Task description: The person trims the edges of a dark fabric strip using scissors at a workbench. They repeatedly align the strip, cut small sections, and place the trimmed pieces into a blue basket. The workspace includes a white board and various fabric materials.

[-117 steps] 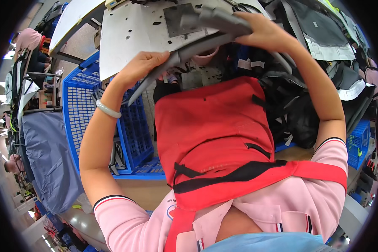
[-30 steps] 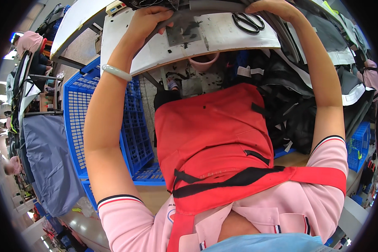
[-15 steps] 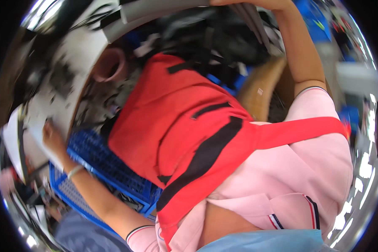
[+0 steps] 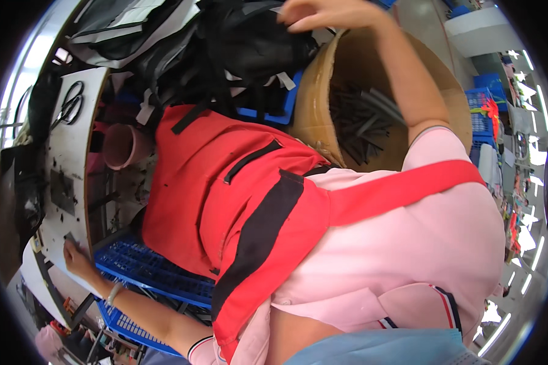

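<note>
My right hand (image 4: pixel 326 13) is raised at the top, above a pile of black fabric pieces (image 4: pixel 249 45). Its fingers are loosely bent, with a gap to the thumb, and nothing shows between them. Below that forearm stands a round cardboard container (image 4: pixel 316 100) with dark strips (image 4: pixel 359 121) and greyer strips (image 4: pixel 385 104) inside. At the left, my left hand (image 4: pixel 78 260) rests by the edge of a white tabletop (image 4: pixel 70 155). Its fingers are closed, and a small dark bit shows at the fingertips, too small to name.
Black-handled scissors (image 4: pixel 71 103) lie at the tabletop's far end. A pink bucket (image 4: pixel 125 148) stands beside the table. Blue plastic baskets (image 4: pixel 146 267) sit below my left arm, and a red apron (image 4: pixel 189 182) covers my front.
The grey pieces near my right hand are no longer by it, and that hand now shows nothing in it. My left hand stays at the table edge. The view has shifted, showing more of the cardboard container.
</note>
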The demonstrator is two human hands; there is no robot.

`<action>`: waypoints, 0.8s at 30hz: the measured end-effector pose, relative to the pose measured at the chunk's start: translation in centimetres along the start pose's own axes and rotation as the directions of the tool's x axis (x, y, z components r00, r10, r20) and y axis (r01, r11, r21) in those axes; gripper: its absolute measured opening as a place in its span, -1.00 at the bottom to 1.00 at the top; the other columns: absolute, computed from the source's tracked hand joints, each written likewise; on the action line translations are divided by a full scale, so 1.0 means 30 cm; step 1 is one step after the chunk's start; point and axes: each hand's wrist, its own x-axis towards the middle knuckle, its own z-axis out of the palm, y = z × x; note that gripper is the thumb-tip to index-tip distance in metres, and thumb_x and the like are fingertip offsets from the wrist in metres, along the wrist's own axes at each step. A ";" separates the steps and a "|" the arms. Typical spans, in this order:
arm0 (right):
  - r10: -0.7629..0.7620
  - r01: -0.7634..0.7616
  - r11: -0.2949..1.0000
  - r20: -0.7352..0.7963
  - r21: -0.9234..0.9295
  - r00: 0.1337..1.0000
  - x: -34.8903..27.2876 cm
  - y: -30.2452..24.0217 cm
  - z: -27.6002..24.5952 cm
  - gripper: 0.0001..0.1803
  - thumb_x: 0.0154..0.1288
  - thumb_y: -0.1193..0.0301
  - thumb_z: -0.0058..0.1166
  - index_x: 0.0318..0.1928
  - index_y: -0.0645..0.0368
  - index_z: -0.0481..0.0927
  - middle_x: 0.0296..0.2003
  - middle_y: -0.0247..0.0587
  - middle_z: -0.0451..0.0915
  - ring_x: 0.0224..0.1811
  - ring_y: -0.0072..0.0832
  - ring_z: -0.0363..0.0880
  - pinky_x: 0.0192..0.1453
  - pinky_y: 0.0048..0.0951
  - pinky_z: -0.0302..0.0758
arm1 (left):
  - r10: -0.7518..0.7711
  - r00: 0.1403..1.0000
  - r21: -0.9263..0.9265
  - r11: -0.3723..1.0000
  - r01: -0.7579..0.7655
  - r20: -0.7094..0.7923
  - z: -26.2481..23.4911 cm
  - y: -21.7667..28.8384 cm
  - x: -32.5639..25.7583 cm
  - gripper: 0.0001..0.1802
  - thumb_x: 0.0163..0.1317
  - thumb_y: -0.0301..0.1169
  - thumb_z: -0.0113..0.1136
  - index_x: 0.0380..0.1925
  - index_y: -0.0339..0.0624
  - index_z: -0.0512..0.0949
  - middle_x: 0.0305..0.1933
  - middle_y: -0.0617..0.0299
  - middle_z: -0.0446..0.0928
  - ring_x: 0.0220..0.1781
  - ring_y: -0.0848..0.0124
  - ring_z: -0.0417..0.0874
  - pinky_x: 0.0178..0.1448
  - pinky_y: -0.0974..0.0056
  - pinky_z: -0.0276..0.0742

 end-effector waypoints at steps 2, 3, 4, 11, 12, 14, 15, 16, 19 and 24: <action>-0.221 0.222 0.975 0.085 0.004 0.972 0.222 -0.092 0.229 -0.53 0.25 0.31 0.20 0.12 0.26 0.51 -0.16 -0.25 0.65 -0.07 -0.49 0.59 0.00 -0.47 0.51 | 0.002 0.999 -0.098 0.995 0.001 0.034 0.018 0.149 -0.146 -0.61 0.37 -0.17 0.16 -0.05 -0.29 0.62 -0.28 0.20 0.64 -0.36 0.48 0.61 -0.30 0.41 0.54; -0.185 0.169 0.980 0.166 0.103 0.969 0.291 -0.196 0.362 -0.48 0.21 0.29 0.24 0.16 0.19 0.49 -0.21 -0.28 0.64 -0.14 -0.49 0.61 -0.02 -0.46 0.53 | 0.069 0.997 -0.387 0.921 -0.047 0.042 0.112 0.239 -0.261 -0.69 0.38 -0.25 0.16 -0.09 -0.28 0.63 -0.26 0.21 0.64 -0.33 0.50 0.61 -0.23 0.38 0.62; -0.288 0.263 0.953 0.179 0.154 0.941 0.346 -0.274 0.500 -0.36 0.20 0.26 0.26 0.27 0.10 0.38 -0.23 -0.27 0.65 -0.19 -0.46 0.63 -0.03 -0.44 0.54 | 0.090 0.989 -0.390 0.920 -0.037 0.117 0.175 0.427 -0.417 -0.74 0.41 -0.33 0.13 -0.11 -0.31 0.63 -0.26 0.20 0.63 -0.29 0.51 0.61 -0.17 0.37 0.64; -0.754 0.730 0.352 -0.284 0.586 0.592 0.457 -0.584 1.297 -0.53 0.34 0.26 0.15 0.19 0.12 0.42 -0.29 -0.37 0.57 -0.29 -0.49 0.54 -0.10 -0.43 0.48 | 0.581 0.792 -0.174 0.813 -0.556 0.186 0.300 0.712 -0.820 -0.82 0.20 -0.43 0.21 -0.21 -0.20 0.65 -0.24 0.10 0.65 -0.19 0.14 0.64 -0.03 0.16 0.47; -0.804 0.625 0.355 -0.114 0.695 0.583 0.451 -0.573 1.243 -0.58 0.35 0.25 0.14 0.14 0.12 0.47 -0.31 -0.39 0.55 -0.33 -0.52 0.51 -0.14 -0.45 0.47 | 0.537 0.820 -0.131 0.844 -0.521 0.199 0.245 0.673 -0.806 -0.81 0.20 -0.42 0.20 -0.20 -0.19 0.65 -0.24 0.10 0.65 -0.19 0.13 0.64 -0.03 0.15 0.48; -0.754 0.356 0.451 0.135 0.819 0.643 0.469 -0.562 1.114 -0.64 0.37 0.20 0.12 0.07 0.11 0.54 -0.35 -0.40 0.54 -0.37 -0.57 0.49 -0.21 -0.50 0.46 | 0.453 0.865 0.048 0.880 -0.472 0.215 0.158 0.547 -0.777 -0.78 0.22 -0.41 0.19 -0.16 -0.20 0.66 -0.26 0.06 0.66 -0.20 0.07 0.64 -0.07 0.18 0.51; -0.656 0.189 0.499 0.226 0.845 0.720 0.481 -0.563 1.028 -0.64 0.38 0.16 0.11 0.04 0.11 0.55 -0.36 -0.39 0.54 -0.38 -0.59 0.50 -0.23 -0.53 0.47 | 0.265 0.903 0.045 0.954 -0.296 0.339 0.112 0.470 -0.775 -0.78 0.23 -0.43 0.18 -0.15 -0.24 0.65 -0.28 0.06 0.66 -0.22 0.13 0.66 -0.09 0.22 0.51; -0.531 0.021 0.531 0.314 0.847 0.787 0.482 -0.550 0.954 -0.63 0.39 0.11 0.09 0.01 0.10 0.57 -0.37 -0.38 0.54 -0.38 -0.61 0.51 -0.25 -0.56 0.47 | 0.088 0.880 0.044 0.991 -0.123 0.467 0.089 0.414 -0.778 -0.79 0.25 -0.45 0.17 -0.15 -0.27 0.64 -0.29 0.07 0.67 -0.24 0.19 0.67 -0.10 0.26 0.52; -0.350 -0.356 0.539 0.587 0.764 0.730 0.487 -0.416 0.926 -0.53 0.44 0.05 0.01 0.09 0.17 0.54 -0.35 -0.29 0.58 -0.38 -0.60 0.58 -0.28 -0.55 0.53 | 0.021 0.731 -0.234 0.953 0.191 0.682 0.127 0.347 -0.827 -0.80 0.28 -0.52 0.15 -0.13 -0.37 0.61 -0.33 0.16 0.65 -0.25 0.53 0.60 -0.12 0.38 0.50; -0.187 0.126 0.982 0.848 0.143 0.496 0.441 -0.432 0.840 -0.65 0.36 0.15 0.14 -0.07 0.17 0.66 -0.34 -0.20 0.67 -0.37 -0.52 0.63 -0.30 -0.48 0.57 | 0.104 0.752 -0.130 0.991 -0.025 0.651 0.225 0.324 -0.786 -0.87 0.28 -0.49 0.13 -0.24 -0.34 0.57 -0.43 0.08 0.58 -0.34 0.33 0.61 -0.20 0.28 0.47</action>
